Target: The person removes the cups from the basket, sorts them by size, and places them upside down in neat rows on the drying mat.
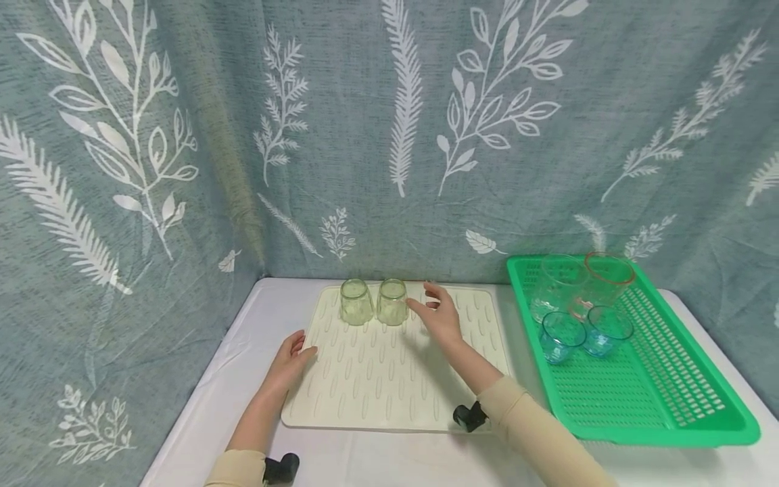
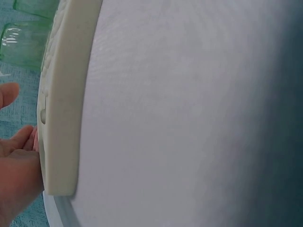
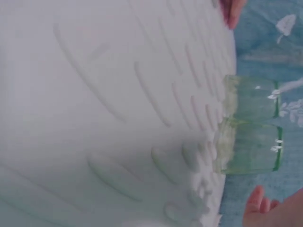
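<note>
Two green-tinted glasses stand side by side at the back of a cream ribbed mat: a left glass and a right glass. My right hand is just right of the right glass, fingers loosely bent and apart, holding nothing. In the right wrist view its fingers show beside the nearer glass, with a gap between. Over the mat's left edge hovers my left hand, thumb and fingers spread with nothing in them. The left wrist view catches that hand beside the mat's rim.
To the right sits a green plastic basket. Inside are two blue-based glasses, a tall clear glass and a red-rimmed glass. A patterned curtain hangs behind the white table.
</note>
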Demonstrator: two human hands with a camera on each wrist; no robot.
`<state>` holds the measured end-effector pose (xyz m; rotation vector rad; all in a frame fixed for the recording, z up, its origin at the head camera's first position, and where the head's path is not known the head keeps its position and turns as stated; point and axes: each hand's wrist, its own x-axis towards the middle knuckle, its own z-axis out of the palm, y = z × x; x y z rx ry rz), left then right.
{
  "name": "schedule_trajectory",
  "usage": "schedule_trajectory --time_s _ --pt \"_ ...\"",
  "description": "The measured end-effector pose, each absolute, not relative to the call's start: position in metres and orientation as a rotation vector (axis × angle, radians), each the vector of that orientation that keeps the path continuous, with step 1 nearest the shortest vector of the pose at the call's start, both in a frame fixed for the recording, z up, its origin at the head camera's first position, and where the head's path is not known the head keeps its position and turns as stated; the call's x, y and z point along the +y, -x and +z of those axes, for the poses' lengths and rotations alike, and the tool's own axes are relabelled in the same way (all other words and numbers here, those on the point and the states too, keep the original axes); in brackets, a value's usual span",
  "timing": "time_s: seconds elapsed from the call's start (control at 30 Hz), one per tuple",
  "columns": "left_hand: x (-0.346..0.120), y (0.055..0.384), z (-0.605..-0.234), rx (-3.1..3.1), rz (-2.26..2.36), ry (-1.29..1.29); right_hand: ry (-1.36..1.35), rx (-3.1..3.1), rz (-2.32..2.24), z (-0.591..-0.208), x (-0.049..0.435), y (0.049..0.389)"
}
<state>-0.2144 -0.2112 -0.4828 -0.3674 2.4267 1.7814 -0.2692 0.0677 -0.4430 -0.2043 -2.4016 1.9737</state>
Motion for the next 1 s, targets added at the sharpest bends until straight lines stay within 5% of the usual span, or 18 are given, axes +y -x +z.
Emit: schedule_trajectory --time_s 1.0 --pt "-0.212 0.215 -0.486 2.425 1.793 0.328 0.215 -2.017 2.423 -0.399 0.134 0.195"
